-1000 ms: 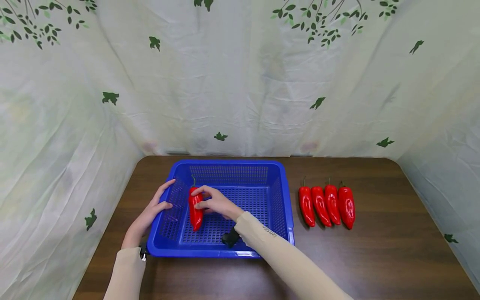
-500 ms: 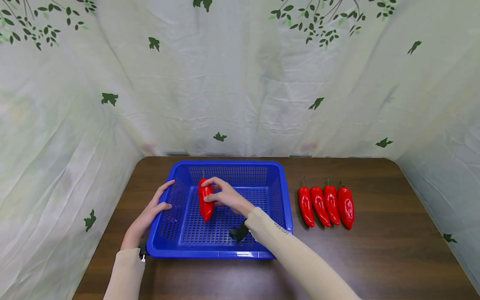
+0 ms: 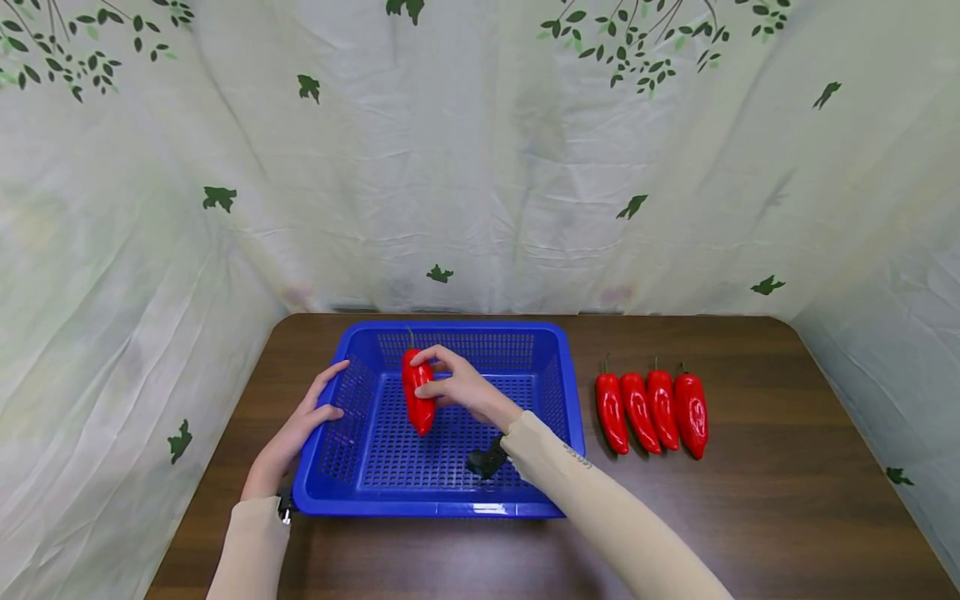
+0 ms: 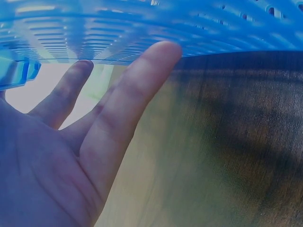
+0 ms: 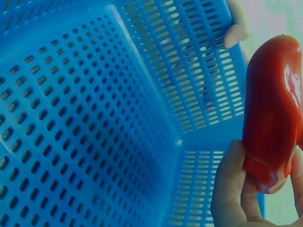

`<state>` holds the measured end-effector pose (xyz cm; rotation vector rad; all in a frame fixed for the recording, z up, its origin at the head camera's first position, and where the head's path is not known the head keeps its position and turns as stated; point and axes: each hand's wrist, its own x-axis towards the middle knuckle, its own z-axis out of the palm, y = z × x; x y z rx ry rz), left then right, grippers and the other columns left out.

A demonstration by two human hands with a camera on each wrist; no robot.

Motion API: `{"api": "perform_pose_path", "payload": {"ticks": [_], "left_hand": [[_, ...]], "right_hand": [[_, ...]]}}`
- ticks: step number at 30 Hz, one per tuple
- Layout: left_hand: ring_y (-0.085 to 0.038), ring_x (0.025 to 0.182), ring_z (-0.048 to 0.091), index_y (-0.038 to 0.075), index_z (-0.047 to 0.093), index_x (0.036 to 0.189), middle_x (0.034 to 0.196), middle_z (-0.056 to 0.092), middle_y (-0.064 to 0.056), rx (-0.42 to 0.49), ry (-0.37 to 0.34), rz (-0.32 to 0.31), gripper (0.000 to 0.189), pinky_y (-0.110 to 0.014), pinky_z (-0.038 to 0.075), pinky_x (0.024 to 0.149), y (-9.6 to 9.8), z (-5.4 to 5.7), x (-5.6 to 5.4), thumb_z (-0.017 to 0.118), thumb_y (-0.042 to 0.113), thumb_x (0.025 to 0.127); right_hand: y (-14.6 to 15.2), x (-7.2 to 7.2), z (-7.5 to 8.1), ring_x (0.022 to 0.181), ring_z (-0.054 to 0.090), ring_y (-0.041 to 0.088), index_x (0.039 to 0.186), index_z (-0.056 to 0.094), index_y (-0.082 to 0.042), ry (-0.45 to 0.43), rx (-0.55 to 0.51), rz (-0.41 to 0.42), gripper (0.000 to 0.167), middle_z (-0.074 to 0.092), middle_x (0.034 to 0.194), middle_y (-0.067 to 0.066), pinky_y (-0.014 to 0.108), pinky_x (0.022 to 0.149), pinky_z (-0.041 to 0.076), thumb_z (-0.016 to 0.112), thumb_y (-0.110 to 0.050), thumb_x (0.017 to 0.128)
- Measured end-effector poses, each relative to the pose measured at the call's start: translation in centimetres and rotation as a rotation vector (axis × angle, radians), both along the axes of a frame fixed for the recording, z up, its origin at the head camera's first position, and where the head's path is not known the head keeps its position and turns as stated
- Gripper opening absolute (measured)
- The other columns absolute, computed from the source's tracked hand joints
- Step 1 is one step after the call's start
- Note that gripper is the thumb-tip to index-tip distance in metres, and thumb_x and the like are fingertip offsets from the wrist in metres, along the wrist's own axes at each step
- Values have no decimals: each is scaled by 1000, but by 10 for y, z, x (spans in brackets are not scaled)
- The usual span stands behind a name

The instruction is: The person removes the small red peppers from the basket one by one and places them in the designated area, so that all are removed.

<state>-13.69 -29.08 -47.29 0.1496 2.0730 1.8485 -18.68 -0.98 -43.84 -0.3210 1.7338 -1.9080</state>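
A red chili pepper [image 3: 420,412] with a thin green stem stands nearly upright above the blue plastic basket [image 3: 420,506]. My right hand [image 3: 467,387] pinches it from the right between thumb and fingers. In the right wrist view, the glossy pepper [image 5: 272,104] is raised over the basket's perforated floor. My left hand [image 3: 300,425] grips the basket's left rim, the thumb hooked over the edge. Seen by the left wrist camera, other fingers [image 4: 118,109] of this hand reach along the outer wall. Inside the basket no other pepper shows.
Several red chili peppers [image 3: 637,412] lie side by side on the brown wooden table [image 3: 787,467], right of the basket. Pale cloth with green leaf prints [image 3: 487,167] hangs behind and at both sides. A black wrist camera [image 3: 486,458] hangs below my right wrist.
My right hand has lifted the pepper from the basket's left part and carried it slightly right and toward the far side. The left hand has stayed on the rim.
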Motion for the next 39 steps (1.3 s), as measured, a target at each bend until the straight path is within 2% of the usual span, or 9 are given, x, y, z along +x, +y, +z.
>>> {"api": "perform_pose_path", "payload": {"ticks": [13, 22, 27, 39], "left_hand": [[-51, 120, 32, 33, 13, 152, 150, 7, -22, 13, 17, -3, 69, -48, 48, 82, 0, -2, -1, 39, 5, 94], [-52, 123, 29, 33, 13, 152, 151, 6, -21, -3, 17, -3, 67, -49, 47, 83, 0, 0, 1, 39, 7, 96], [-53, 123, 29, 33, 12, 152, 151, 7, -21, -5, 14, -2, 67, -49, 47, 83, 1, 1, 2, 39, 7, 96], [-51, 121, 32, 33, 13, 152, 151, 8, -22, 0, 17, 4, 69, -47, 48, 82, 1, 0, 1, 38, 5, 94]], "right_hand": [[13, -2, 12, 100, 58, 29, 120, 54, -7, 47, 6, -9, 40, 51, 119, 16, 45, 78, 55, 63, 5, 84], [29, -2, 18, 103, 57, 31, 125, 51, -7, 43, -20, -9, 42, 49, 123, 19, 47, 82, 53, 61, 3, 86], [39, -2, 22, 104, 56, 32, 129, 49, -5, 46, -50, -15, 46, 48, 125, 21, 45, 82, 53, 59, 3, 85], [64, -4, 30, 109, 53, 34, 134, 47, -10, 72, -42, -30, 50, 47, 130, 19, 43, 81, 54, 55, 3, 87]]}}
